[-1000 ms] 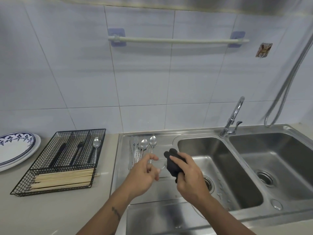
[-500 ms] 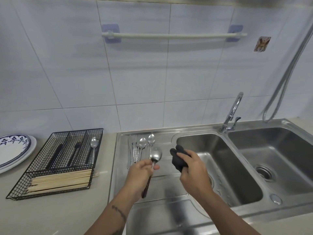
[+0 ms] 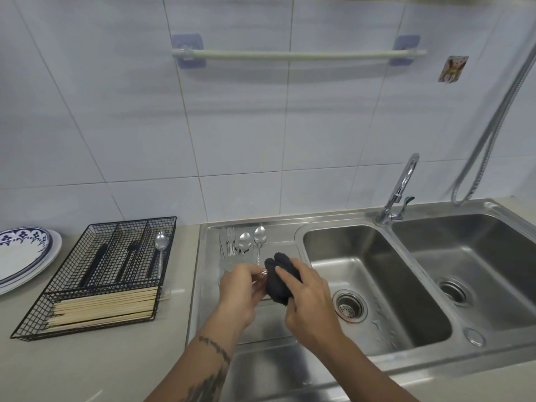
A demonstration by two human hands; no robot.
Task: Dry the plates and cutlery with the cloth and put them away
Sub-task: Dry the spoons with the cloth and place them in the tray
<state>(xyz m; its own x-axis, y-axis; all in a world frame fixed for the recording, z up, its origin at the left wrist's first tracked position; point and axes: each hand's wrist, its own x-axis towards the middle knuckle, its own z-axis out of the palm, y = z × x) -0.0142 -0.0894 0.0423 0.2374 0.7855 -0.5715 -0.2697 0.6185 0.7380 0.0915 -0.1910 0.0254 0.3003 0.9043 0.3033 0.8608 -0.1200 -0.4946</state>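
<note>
My left hand (image 3: 239,285) pinches the handle of a spoon (image 3: 263,272) above the steel drainboard (image 3: 208,300). Most of that spoon is hidden inside a dark cloth (image 3: 280,281), which my right hand (image 3: 307,297) grips around it. Behind my hands, two spoons (image 3: 252,242) and several forks (image 3: 229,242) lie on the drainboard. A black wire cutlery tray (image 3: 98,274) stands on the counter to the left; it holds one spoon (image 3: 161,250), dark-handled cutlery and a bundle of chopsticks (image 3: 104,309). Blue-patterned plates (image 3: 20,253) are stacked at the far left.
A double sink (image 3: 374,285) with a tap (image 3: 400,190) lies to the right, and a hose (image 3: 493,120) hangs by the wall. A towel rail (image 3: 298,55) is fixed to the tiles above. Beige counter (image 3: 87,367) runs in front of the tray.
Half a second ago my left hand held the spoon upright, bowl exposed, apart from the cloth. Now the spoon is wrapped in the cloth and my hands are together.
</note>
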